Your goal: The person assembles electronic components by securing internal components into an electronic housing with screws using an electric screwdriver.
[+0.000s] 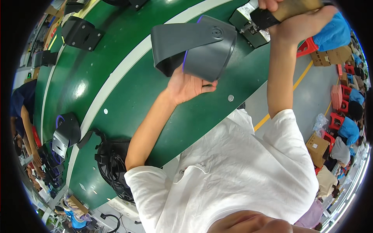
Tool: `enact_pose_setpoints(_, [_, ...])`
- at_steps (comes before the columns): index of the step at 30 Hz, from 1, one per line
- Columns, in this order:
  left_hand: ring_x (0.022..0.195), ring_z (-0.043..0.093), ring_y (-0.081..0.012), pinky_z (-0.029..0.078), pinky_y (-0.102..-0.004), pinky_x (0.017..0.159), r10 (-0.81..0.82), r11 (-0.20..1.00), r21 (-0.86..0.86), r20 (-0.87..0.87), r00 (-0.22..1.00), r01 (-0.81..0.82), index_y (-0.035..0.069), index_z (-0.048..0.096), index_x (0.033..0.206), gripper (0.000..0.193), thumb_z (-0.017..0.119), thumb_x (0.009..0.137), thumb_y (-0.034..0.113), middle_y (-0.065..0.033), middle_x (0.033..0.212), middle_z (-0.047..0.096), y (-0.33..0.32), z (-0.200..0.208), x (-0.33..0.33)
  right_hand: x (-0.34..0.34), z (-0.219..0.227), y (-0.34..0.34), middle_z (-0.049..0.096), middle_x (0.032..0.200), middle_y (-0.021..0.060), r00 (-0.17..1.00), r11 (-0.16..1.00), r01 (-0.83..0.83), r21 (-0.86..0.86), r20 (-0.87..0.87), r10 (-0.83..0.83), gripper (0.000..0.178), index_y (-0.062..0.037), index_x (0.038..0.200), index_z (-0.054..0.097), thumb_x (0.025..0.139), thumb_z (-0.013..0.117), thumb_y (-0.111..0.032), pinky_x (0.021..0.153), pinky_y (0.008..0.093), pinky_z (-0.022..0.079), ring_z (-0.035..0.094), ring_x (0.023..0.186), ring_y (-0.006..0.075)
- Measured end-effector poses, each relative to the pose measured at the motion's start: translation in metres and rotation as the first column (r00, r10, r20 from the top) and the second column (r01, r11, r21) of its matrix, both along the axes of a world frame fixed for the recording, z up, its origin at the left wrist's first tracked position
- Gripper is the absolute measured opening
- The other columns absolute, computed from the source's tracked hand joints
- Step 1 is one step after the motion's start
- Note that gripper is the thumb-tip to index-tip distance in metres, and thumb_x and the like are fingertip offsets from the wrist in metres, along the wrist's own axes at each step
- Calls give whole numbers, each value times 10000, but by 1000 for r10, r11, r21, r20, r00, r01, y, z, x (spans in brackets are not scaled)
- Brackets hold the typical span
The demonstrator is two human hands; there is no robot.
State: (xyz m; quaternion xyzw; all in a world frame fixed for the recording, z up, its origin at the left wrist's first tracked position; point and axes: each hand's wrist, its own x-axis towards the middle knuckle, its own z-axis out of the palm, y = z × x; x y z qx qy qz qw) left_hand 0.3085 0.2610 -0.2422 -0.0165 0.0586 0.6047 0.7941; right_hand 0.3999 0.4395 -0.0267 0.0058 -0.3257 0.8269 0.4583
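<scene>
My left hand (185, 86) grips the lower side of a dark grey round housing (211, 50), its fingers partly hidden behind it. A wide U-shaped bracket (171, 37) is joined to the housing, and a purple line runs round the housing's edge. At the upper right, my right hand (297, 31) is wrapped round a yellowish-brown object with a black end (297, 8); its exact kind cannot be made out. That black end is close to a metal block-shaped fixture (256, 37) at the bench edge; whether they touch is unclear.
The green bench (202, 112) has a pale curved strip (110, 75) along it. A black bundle of cables (112, 167) lies left of my arm. More dark brackets (81, 33) and housings (66, 132) stand farther left, near another person's hand (37, 158). Boxes (318, 149) and seated people are at right.
</scene>
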Motion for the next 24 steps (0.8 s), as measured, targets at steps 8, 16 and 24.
enact_pose_setpoints(8, [982,664,-339,570,-459,934,31,996,86,-7,999,-30,-151,374,1473,802,323,1056,532,-257,1184,588,0,-2,3,-28,-3,-26,518,582,88,996,959,-84,269,2,87,855,-47,1382,486,1012,198,-762,409,301,430,484,404,189])
enact_pose_setpoints(16, [992,654,-335,561,-447,944,34,996,81,-25,999,-32,-149,378,1473,792,327,1052,520,-247,1177,586,-5,-7,2,-41,-9,-38,528,569,94,966,945,-202,258,-106,236,870,-48,1343,506,998,194,-783,405,296,422,487,401,182])
enact_pose_setpoints(24, [999,646,-371,565,-484,910,3,1000,8,13,1000,-3,-46,526,1360,730,308,1064,585,-256,1222,629,-6,-5,-3,-39,-3,-58,560,582,88,979,963,-151,225,172,113,947,-21,1251,557,951,207,-849,435,275,424,512,428,164])
